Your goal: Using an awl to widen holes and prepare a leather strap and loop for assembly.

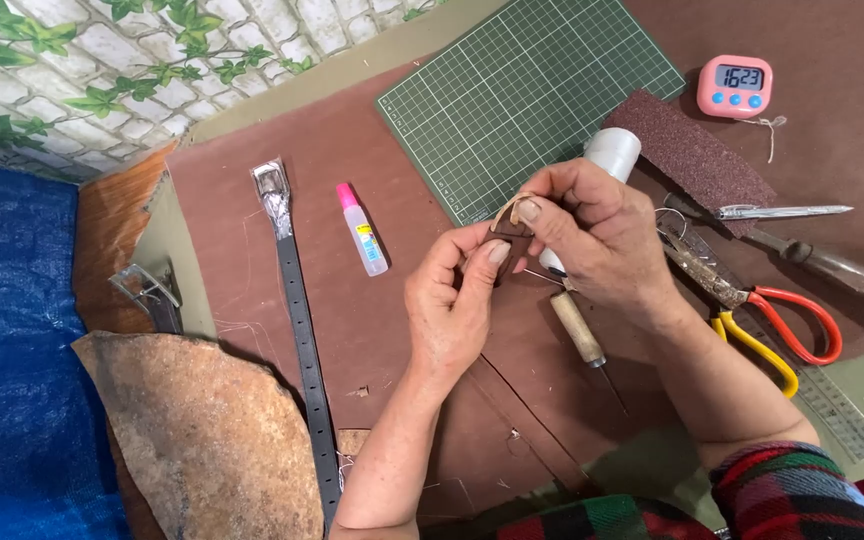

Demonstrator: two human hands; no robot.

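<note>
My left hand (pixel 452 300) and my right hand (pixel 597 230) meet above the brown work surface (pixel 252 160). Together they pinch a small dark leather piece with a tan strip (pixel 508 210) looped over it. The right thumb presses the strip from above, while the left fingertips hold the piece from below. A white spool (pixel 614 152) pokes out just behind my right hand. Below the hands lies an awl with a wooden handle (pixel 580 330).
A black belt with a metal buckle (pixel 297 310) and a small glue bottle with a pink cap (pixel 363 230) lie to the left. A green cutting mat (pixel 522 90), sandpaper block (pixel 687 150), pink timer (pixel 734 86), scissors (pixel 772 325), pen (pixel 782 211), ruler (pixel 837 405) and leather hide (pixel 212 440) surround them.
</note>
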